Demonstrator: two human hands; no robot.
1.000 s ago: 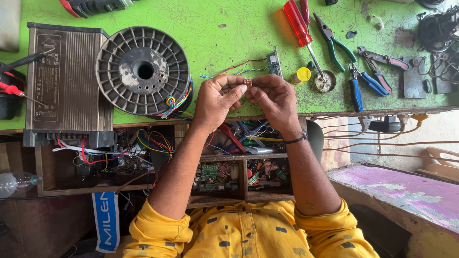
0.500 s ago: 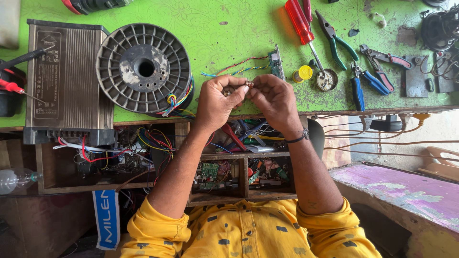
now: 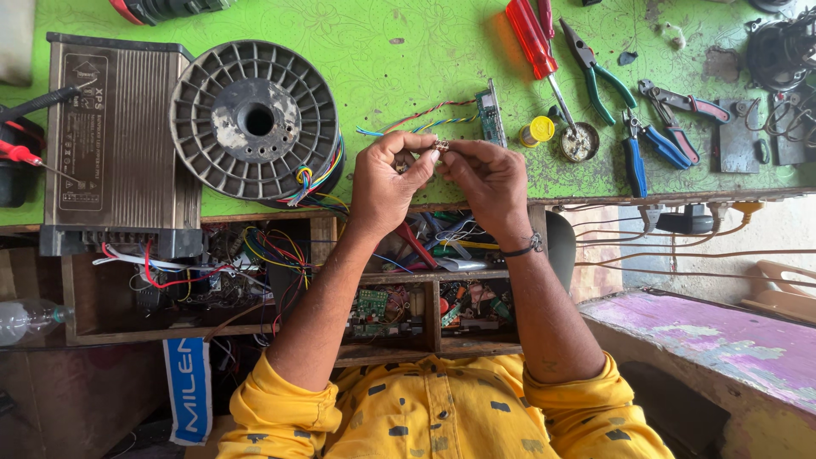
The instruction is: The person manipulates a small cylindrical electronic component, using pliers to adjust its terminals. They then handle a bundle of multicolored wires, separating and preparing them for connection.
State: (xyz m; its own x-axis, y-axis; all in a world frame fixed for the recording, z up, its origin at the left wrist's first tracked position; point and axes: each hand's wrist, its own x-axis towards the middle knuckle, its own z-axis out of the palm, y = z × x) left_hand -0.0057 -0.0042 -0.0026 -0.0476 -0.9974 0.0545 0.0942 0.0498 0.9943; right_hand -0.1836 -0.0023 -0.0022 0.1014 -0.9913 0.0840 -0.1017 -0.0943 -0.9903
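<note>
Hands (image 3: 438, 174) unmoved, small part (image 3: 441, 146) still pinched.

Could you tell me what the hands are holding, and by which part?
A small component, pinched at its ends between the fingertips of left hand and right hand.

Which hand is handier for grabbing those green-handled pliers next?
Probably the right. The right hand is on the side of the bench where the green-handled pliers lie; the left hand is farther off, beside the wire spool. Both pinch a small part, so one must let go.
</note>
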